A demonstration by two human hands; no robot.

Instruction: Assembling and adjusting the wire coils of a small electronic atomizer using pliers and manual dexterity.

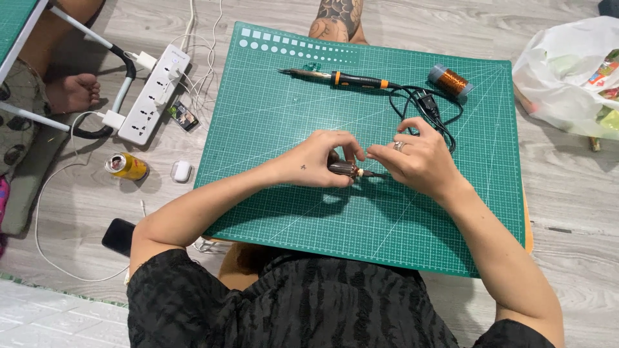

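Squarely between both hands (371, 158), motor armature (346, 169)

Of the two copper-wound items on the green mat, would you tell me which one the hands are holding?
The small copper-wound rotor, pinched between left hand and right hand mid-mat. The copper wire spool lies untouched near the mat's far edge.
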